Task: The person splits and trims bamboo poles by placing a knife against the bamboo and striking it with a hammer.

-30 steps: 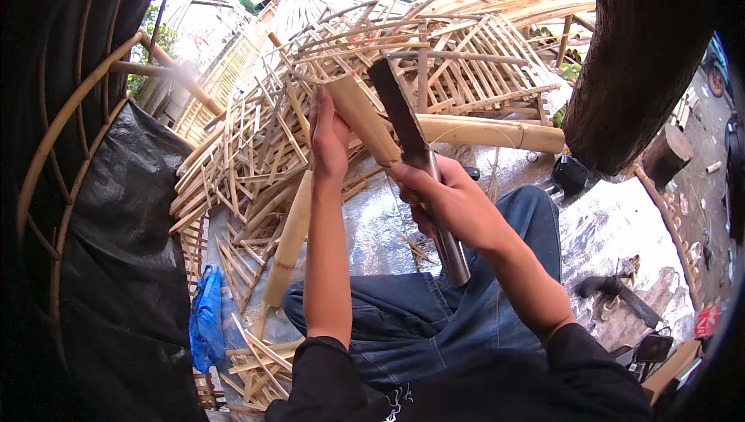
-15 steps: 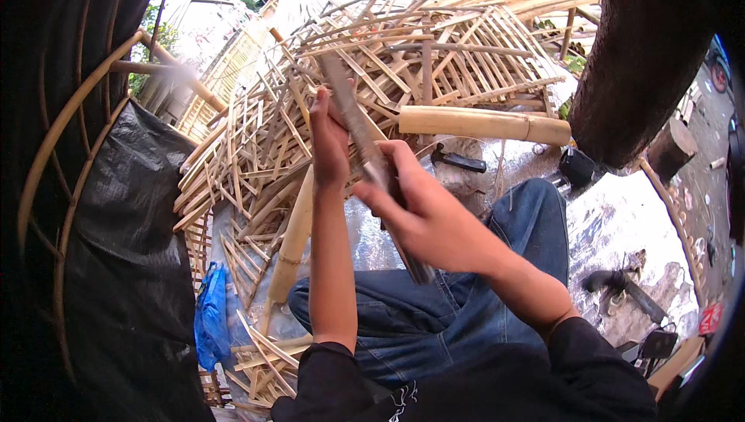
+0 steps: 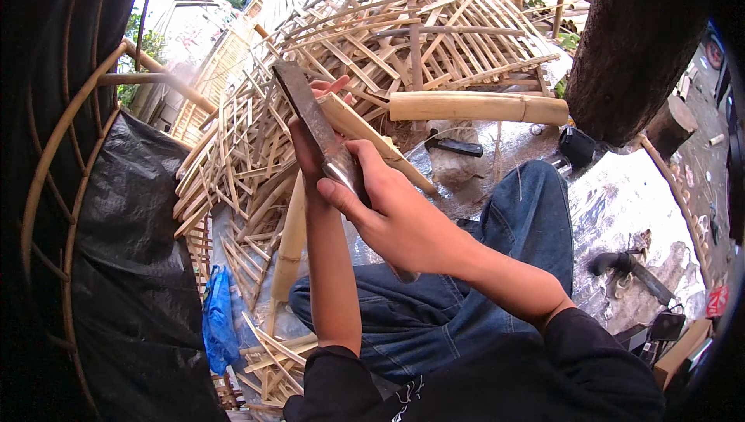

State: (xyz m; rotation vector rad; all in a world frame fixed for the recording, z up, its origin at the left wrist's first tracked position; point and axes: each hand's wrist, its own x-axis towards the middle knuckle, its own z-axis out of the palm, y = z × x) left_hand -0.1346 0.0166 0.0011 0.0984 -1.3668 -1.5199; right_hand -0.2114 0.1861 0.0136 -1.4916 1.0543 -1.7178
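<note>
A broad dark-bladed machete (image 3: 308, 114) slants up and to the left before me. My right hand (image 3: 388, 208) is wrapped round its handle, whose butt shows below the hand. My left hand (image 3: 303, 156) is raised behind the blade and grips a split bamboo piece (image 3: 372, 136), with its fingertips showing beyond the blade. The bamboo slopes down to the right, and the blade lies over or close against its upper left end. Whether blade and bamboo touch, I cannot tell.
A large heap of bamboo slats (image 3: 248, 131) spreads ahead and left. A thick bamboo length (image 3: 477, 107) lies beyond my hands, near a black-handled tool (image 3: 454, 145). A tree trunk (image 3: 632, 65) stands at right; a blue plastic bag (image 3: 220, 317) lies at left.
The machete and my right hand have shifted left, and the blade tilts further left. The bamboo piece in my left hand now shows more clearly.
</note>
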